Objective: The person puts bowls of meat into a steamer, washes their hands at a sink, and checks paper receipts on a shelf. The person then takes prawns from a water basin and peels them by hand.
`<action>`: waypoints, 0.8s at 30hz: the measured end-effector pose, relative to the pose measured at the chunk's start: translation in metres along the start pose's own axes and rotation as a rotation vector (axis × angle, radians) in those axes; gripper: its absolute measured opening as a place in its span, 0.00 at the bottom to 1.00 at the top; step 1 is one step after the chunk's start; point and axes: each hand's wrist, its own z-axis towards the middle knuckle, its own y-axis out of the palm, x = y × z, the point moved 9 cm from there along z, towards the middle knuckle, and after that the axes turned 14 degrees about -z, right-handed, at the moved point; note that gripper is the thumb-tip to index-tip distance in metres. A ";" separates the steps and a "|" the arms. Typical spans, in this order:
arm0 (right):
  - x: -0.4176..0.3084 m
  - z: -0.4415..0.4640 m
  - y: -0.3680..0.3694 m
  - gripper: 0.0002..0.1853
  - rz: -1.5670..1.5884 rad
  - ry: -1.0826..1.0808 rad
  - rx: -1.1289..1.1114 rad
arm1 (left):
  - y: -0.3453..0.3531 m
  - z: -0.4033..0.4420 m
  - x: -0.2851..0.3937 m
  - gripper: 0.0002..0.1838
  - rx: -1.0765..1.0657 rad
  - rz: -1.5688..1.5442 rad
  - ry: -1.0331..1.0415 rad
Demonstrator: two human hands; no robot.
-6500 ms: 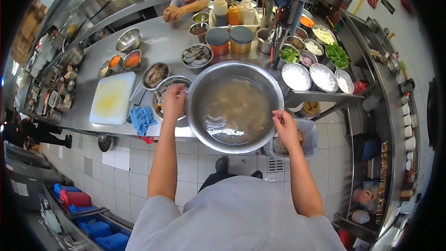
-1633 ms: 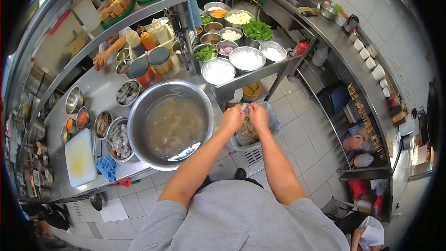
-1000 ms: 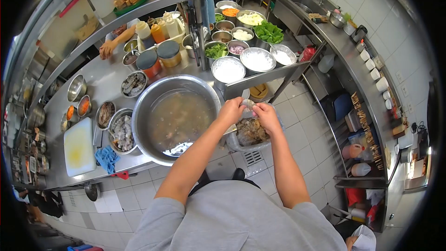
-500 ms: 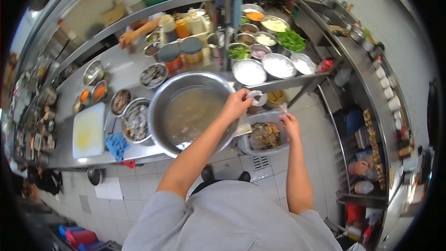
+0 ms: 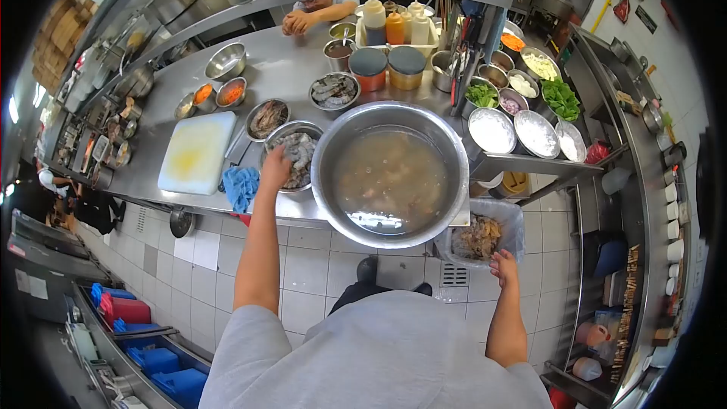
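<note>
My left hand (image 5: 276,170) is over the near left edge of a metal bowl of peeled shrimp (image 5: 301,150). Its fingertips overlap the shrimp, so I cannot tell whether they pinch one. My right hand (image 5: 503,266) hangs beside a lined bin (image 5: 517,231) of shells and scraps (image 5: 477,237), its fingers loosely curled and apart with nothing visible in them. Between my hands stands a large metal basin (image 5: 324,208) of cloudy water with pieces under the surface. Behind the shrimp bowl are a bowl of brownish shellfish (image 5: 268,119) and one of grey unpeeled shrimp (image 5: 335,91).
A white cutting board (image 5: 198,153) and a blue cloth (image 5: 241,188) lie on the left of the steel counter. Sauce bottles (image 5: 394,28) and lidded tubs (image 5: 369,68) stand behind the basin. White-filled bowls (image 5: 492,131) are at right. Another person's hands (image 5: 297,23) rest across the counter.
My left hand has gone from above the bin, where it held a peeled shrimp, across to the shrimp bowl. My right hand has lowered beside the bin. The view has turned left.
</note>
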 end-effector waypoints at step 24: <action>-0.178 -0.084 0.044 0.27 0.171 -0.430 -0.088 | 0.227 -0.100 0.147 0.20 -1.065 0.291 0.036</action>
